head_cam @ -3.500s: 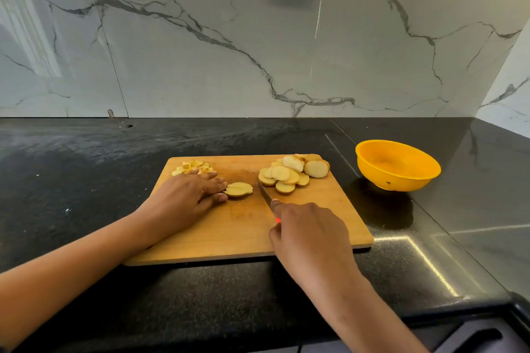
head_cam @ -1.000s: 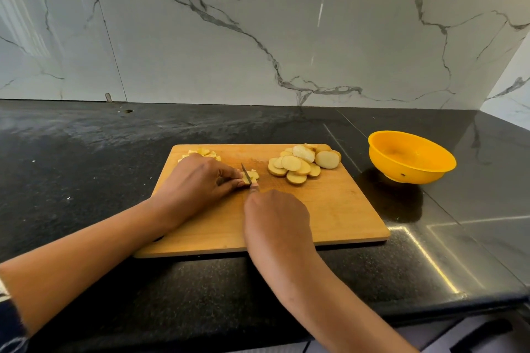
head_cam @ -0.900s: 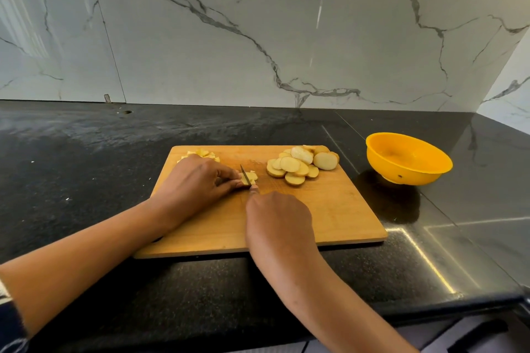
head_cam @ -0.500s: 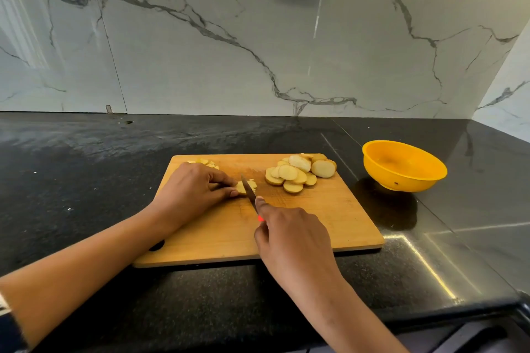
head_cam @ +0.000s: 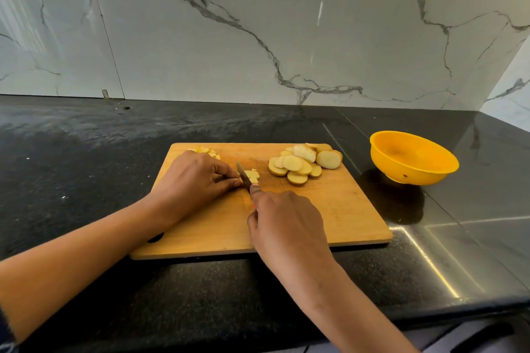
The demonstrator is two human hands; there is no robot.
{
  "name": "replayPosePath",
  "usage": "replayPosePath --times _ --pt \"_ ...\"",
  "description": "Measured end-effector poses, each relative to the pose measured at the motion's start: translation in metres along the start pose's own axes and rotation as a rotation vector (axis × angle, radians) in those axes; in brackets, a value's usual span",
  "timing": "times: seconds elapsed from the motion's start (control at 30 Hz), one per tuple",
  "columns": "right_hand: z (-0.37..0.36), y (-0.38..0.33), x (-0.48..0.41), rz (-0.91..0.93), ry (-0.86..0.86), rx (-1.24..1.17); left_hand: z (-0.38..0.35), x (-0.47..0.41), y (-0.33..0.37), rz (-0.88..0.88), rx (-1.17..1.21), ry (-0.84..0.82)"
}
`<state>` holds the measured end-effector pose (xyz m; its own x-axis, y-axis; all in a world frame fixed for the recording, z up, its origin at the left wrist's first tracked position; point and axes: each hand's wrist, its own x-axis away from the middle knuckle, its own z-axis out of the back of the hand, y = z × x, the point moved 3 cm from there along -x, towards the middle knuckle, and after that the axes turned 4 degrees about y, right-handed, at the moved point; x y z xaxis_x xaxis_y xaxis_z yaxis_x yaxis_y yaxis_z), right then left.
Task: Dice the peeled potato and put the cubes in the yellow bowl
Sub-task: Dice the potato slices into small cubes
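Gripping the knife [head_cam: 243, 176], the right hand [head_cam: 286, 226] has fingers curled round its handle, forefinger extended toward the blade. Blade edge sits on a partly cut potato slice [head_cam: 253, 174], pinched by the curled fingertips of the left hand [head_cam: 198, 178]. Diced cubes [head_cam: 204, 150] lie just beyond the left hand; uncut slices [head_cam: 304, 165] beyond the right hand; yellow bowl [head_cam: 413, 159] well right, off the cutting board [head_cam: 338, 209].
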<state>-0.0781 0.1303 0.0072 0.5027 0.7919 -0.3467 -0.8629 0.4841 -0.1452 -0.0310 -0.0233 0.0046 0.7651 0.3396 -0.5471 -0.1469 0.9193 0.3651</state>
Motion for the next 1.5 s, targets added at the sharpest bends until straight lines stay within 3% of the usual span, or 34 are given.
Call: replayPosePath --times 0.2,0.33,0.6,0.97,1.5 --pt "0.000 -0.020 -0.010 0.083 -0.146 0.079 0.000 0.000 -0.001 0.004 -0.001 0.017" --pt "0.005 -0.002 0.013 0.062 -0.078 0.068 0.001 0.001 0.001 0.002 0.017 -0.002" --pt "0.012 0.015 0.022 -0.015 0.034 -0.154 0.005 0.003 -0.002 0.167 0.166 -0.055" --pt "0.011 0.010 0.016 -0.009 0.103 -0.139 0.005 0.002 -0.002 0.144 0.147 -0.027" --pt "0.007 -0.017 -0.009 0.089 -0.117 0.099 0.002 0.001 -0.005 0.150 0.105 0.006"
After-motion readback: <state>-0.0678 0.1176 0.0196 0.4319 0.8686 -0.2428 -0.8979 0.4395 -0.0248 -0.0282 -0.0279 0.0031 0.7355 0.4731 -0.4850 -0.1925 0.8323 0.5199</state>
